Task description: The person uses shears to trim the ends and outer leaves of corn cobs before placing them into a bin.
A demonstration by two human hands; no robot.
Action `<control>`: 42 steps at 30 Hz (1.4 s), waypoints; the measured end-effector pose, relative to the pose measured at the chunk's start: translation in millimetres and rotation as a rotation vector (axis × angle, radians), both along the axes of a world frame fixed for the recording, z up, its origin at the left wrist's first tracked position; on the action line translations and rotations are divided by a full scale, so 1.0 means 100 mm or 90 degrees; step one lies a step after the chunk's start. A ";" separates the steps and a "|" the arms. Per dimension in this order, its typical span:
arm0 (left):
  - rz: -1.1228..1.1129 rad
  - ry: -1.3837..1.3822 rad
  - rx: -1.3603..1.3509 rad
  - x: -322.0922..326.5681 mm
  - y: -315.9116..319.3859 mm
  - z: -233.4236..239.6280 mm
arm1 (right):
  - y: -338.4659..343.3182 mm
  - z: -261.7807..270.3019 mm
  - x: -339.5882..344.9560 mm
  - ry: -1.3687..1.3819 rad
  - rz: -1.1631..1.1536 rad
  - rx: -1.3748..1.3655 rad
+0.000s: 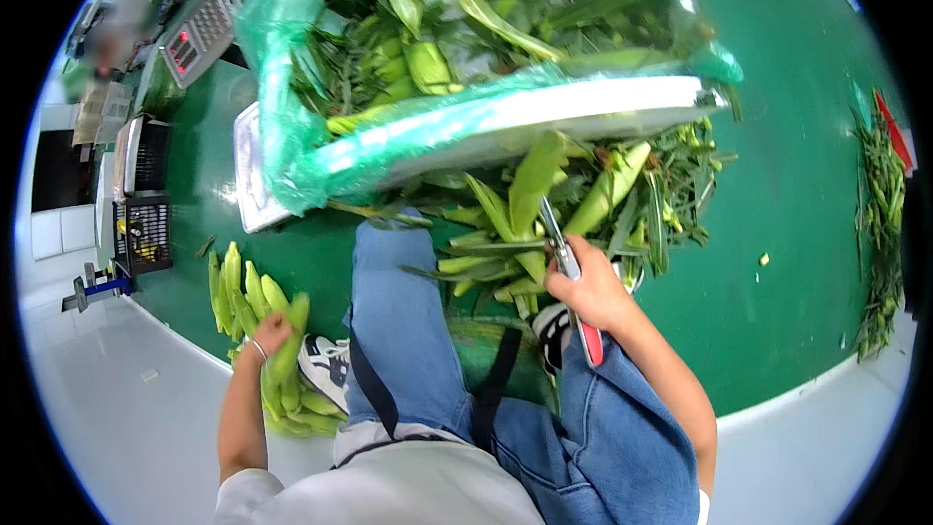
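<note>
On my left, my left hand (272, 334) has its fingers around a green ear of corn (295, 324), blurred, over a pile of trimmed ears (233, 288) on the floor beside my shoe. My right hand (592, 284) grips a pair of pruning shears (570, 266) with red and pale handles. Their blades point forward at a heap of cut husks and leaves (496, 255) between my feet. A husked-in ear (611, 189) lies in that heap. Beyond it stands a pale-rimmed container (510, 117) lined with a green plastic bag (288, 124), holding leafy corn.
A scale with a red lit display (193, 44) is at the far left, near a blurred person (109, 44). A white tray (251, 168) and a black crate (146, 233) are on the left. More leafy stalks (882, 233) lie along the right edge.
</note>
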State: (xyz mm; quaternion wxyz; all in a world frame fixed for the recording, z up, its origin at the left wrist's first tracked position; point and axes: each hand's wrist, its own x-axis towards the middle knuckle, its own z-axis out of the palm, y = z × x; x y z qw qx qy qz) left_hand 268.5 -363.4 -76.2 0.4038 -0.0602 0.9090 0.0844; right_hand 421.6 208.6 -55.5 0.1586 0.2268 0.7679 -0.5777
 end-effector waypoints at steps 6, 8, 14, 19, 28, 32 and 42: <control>-0.240 0.777 -0.018 -0.68 0.91 0.56 | -0.04 0.10 0.05 -0.023 -0.006 0.027; -0.220 0.834 0.252 -1.08 2.40 0.87 | -0.01 0.10 0.03 -0.058 -0.001 0.026; -0.104 0.077 0.222 -2.62 4.25 -0.34 | -0.01 0.03 0.03 -0.030 0.012 -0.058; 0.152 -0.057 0.468 -2.32 4.29 -0.33 | 0.18 -0.06 0.19 -0.085 -0.096 -0.074; 0.063 0.083 1.123 -1.28 3.67 1.40 | 0.08 0.33 -0.01 -0.006 0.025 0.031; 0.272 0.063 1.293 -0.90 3.52 1.45 | 0.01 0.63 -0.08 0.147 0.086 0.057; 0.319 0.089 1.157 0.32 4.04 0.80 | -0.02 0.69 -0.31 0.169 -0.024 -0.197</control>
